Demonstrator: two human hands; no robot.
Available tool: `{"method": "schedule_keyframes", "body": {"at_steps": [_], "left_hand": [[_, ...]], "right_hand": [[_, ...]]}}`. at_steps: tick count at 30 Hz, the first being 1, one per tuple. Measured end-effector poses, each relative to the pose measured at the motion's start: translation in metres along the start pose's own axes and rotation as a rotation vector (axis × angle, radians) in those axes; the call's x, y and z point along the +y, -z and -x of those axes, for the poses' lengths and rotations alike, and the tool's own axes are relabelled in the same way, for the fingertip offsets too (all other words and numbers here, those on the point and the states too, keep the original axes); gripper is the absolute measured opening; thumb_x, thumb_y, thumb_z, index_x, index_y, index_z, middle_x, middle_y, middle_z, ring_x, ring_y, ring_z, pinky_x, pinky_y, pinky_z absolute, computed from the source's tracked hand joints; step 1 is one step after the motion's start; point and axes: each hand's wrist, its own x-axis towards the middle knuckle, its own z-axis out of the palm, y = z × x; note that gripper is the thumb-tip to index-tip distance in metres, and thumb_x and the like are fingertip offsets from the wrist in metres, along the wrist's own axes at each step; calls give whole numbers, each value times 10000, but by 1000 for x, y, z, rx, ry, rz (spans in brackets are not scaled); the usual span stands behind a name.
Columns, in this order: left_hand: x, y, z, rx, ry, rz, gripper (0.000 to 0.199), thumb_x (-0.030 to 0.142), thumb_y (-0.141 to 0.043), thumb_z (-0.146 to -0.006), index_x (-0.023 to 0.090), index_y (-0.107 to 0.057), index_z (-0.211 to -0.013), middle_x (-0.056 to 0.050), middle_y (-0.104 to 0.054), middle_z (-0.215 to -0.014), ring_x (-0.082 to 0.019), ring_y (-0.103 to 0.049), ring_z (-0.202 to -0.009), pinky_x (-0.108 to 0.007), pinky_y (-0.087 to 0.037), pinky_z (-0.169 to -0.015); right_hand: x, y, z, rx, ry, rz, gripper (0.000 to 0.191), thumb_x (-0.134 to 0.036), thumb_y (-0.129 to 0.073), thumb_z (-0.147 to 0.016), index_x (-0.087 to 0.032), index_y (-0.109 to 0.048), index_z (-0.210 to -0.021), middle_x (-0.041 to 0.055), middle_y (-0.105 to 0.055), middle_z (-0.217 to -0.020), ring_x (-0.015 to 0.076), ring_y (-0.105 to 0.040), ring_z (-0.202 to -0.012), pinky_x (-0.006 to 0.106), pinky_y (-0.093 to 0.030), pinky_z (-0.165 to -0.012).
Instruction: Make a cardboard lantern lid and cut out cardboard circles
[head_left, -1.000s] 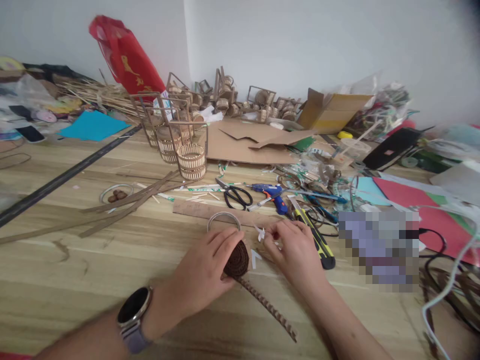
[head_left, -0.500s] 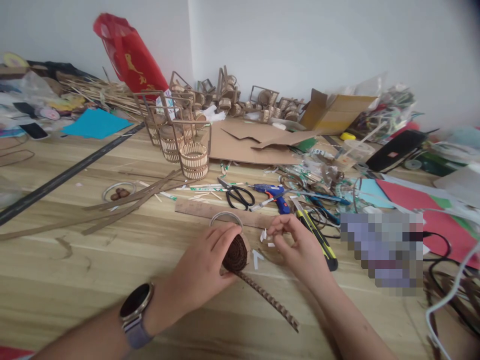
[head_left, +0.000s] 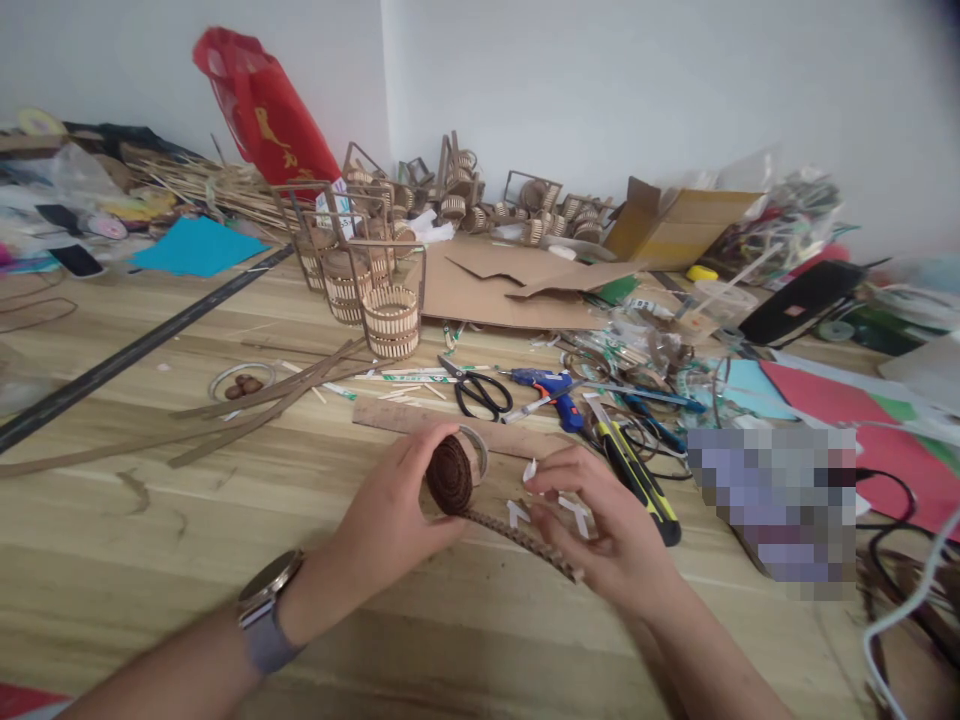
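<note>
While in the left hand (head_left: 384,500) one coil (head_left: 448,475), one ring (head_left: 483,450) behind

A dark-brown corrugated roll (head_left: 450,475) is showing its tight spiral face near the centre; its loose ridged tail (head_left: 517,540) is stretching toward the near right.

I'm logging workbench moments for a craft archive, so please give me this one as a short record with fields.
Left hand: holds a brown corrugated-cardboard coil
Right hand: fingers curved, near small white paper scraps; grip unclear
Loose strip: runs from the coil toward the right hand
Tools beyond the hands: black-handled scissors, blue glue gun, yellow-and-black utility knife
Farther back: small brown-and-cream slatted baskets with tall handles
Surface: pale wood-grained table
</note>
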Motion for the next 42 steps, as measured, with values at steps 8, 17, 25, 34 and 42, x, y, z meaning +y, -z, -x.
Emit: {"method": "schedule_keyframes", "body": {"at_steps": [8, 17, 25, 34, 42], "left_hand": [[-2, 2, -6, -35, 87, 20, 723, 36, -709, -636, 201, -457, -1293, -123, -628, -1307, -294, -610, -1181, -475, -507, -1007], [-1, -3, 2, -122, -211, -121, 746, 31, -671, -725, 252, -385, -1378, -122, -568, -1402, -296, -555, -1280, -493, -488, -1058], [3, -6, 8, -128, -385, -217, 625, 74, -666, -819, 183, -402, -1374, -213, -528, -1398, -350, -547, -1276, -527, -523, -1008], [10, -3, 7, -111, -442, -176, 658, 102, -638, -879, 136, -295, -1439, -200, -611, -1333, -301, -563, -1281, -475, -515, -1037], [6, -4, 7, -114, -508, -269, 553, 106, -620, -893, 123, -380, -1390, -189, -622, -1329, -302, -582, -1249, -479, -536, -1012]], "right_hand": [[-10, 4, 0, 37, 81, -225, 119, -155, -706, -878, -237, -640, -931, 4, -660, -752, 162, -622, -692, 272, -518, -627], [-6, -1, 1, 127, 17, -180, 68, -165, -677, -894, -233, -666, -896, 17, -678, -747, 175, -638, -694, 297, -527, -643], [-6, -7, 1, 131, -73, -168, 80, -246, -675, -914, -233, -672, -836, 9, -691, -701, 170, -634, -645, 278, -514, -603], [-10, -9, -1, 132, -76, -185, 150, -338, -663, -929, -228, -677, -828, 0, -692, -683, 149, -629, -629, 246, -509, -599], [-10, -11, -1, 112, -80, -187, 190, -356, -656, -932, -223, -673, -798, 4, -690, -661, 155, -633, -607, 260, -505, -580]]}}
